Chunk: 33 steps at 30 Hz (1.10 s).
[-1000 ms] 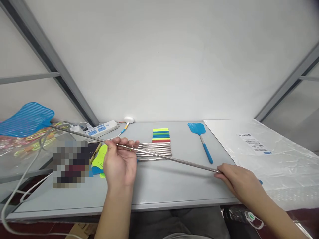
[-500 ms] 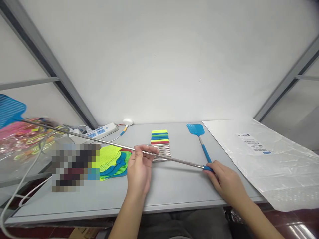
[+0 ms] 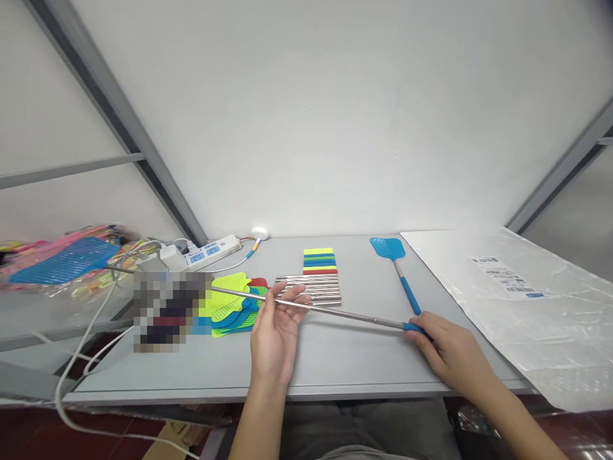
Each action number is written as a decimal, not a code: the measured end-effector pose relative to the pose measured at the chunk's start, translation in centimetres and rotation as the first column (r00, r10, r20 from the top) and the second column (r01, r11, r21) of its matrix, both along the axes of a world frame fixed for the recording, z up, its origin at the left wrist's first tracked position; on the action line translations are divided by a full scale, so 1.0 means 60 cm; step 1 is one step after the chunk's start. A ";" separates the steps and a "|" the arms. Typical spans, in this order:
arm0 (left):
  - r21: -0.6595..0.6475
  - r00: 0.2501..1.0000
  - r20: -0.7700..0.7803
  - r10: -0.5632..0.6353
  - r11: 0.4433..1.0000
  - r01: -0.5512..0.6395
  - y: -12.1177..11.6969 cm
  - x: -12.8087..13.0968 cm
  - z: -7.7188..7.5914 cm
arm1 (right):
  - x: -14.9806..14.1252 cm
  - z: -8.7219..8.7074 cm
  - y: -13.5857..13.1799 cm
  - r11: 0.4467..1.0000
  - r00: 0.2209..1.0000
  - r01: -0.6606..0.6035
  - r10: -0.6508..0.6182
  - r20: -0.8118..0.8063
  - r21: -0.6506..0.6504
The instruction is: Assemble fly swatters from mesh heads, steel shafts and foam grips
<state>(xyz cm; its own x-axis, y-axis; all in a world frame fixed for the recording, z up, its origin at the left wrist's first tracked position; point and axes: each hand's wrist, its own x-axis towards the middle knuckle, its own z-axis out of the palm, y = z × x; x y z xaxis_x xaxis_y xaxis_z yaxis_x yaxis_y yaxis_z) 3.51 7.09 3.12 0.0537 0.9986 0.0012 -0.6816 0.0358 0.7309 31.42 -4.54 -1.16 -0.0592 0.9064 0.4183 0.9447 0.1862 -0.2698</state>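
A long telescopic fly swatter (image 3: 354, 314) is stretched out across the table in front of me. My right hand (image 3: 447, 351) is closed round its blue grip. Palm up, my left hand (image 3: 278, 335) carries the metal shaft loosely between thumb and partly spread fingers. The blue swatter head (image 3: 67, 260) reaches out beyond the table at the left. Behind my left hand lie several metal rods (image 3: 318, 291) in a row, with a stack of coloured grips (image 3: 319, 260) past them. Loose swatter heads (image 3: 230, 303) in yellow, blue, green and red are piled to its left.
A second, short blue fly swatter (image 3: 400, 275) lies right of the rods. White plastic wrapping (image 3: 507, 326) covers the table's right end. A power strip (image 3: 211, 252) with white cables sits at the back left, near bagged colourful items (image 3: 62, 249). One patch at left is pixelated.
The long swatter's head has swung lower and to the right in view. My whole view has shifted a little left. Both hands keep their places on the swatter, the left one's fingers spread more.
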 end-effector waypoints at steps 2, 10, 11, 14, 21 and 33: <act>0.014 1.000 -0.010 0.025 1.000 -0.025 -0.001 0.001 0.000 | 0.000 -0.002 -0.002 1.000 1.000 -0.002 0.002 0.005 0.021; 0.050 0.999 -0.047 -0.015 0.999 0.017 -0.002 -0.001 -0.006 | 0.005 -0.011 -0.003 0.999 1.000 -0.021 0.020 0.013 0.037; 0.058 0.998 -0.061 -0.020 0.998 0.023 -0.001 0.000 -0.006 | 0.006 -0.012 -0.003 0.999 1.000 -0.024 0.024 0.010 0.033; 0.084 0.993 -0.107 -0.051 0.995 0.060 0.001 0.002 -0.007 | 0.008 -0.013 -0.002 0.999 0.999 -0.031 0.032 -0.003 0.029; 0.102 0.982 -0.173 -0.079 0.990 0.097 -0.001 0.010 -0.008 | 0.007 -0.015 0.001 0.998 0.999 -0.034 0.033 0.021 0.062; 0.060 0.963 -0.222 -0.155 0.983 0.172 -0.020 0.048 -0.005 | 0.005 -0.009 -0.003 0.996 0.999 -0.024 0.021 0.036 0.087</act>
